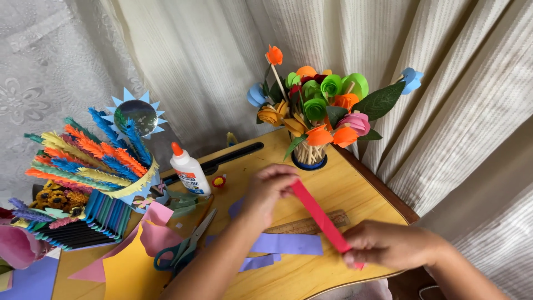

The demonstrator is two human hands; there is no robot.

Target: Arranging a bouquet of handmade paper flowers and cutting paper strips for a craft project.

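Both hands stretch a red paper strip (321,215) taut above the wooden table (355,189): right hand (388,244) pinching its near end, left hand (270,186) gripping the far end, over a ruler (308,224) and purple paper (286,244), scissors (186,247) left

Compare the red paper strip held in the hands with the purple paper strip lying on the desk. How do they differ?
The red paper strip is held off the desk, stretched slanting between the left hand and right hand; the purple paper strip lies flat and untouched on the desk. The red paper strip looks narrower, the purple paper strip wider. Their colours differ. Both are long, straight-cut pieces of coloured paper.
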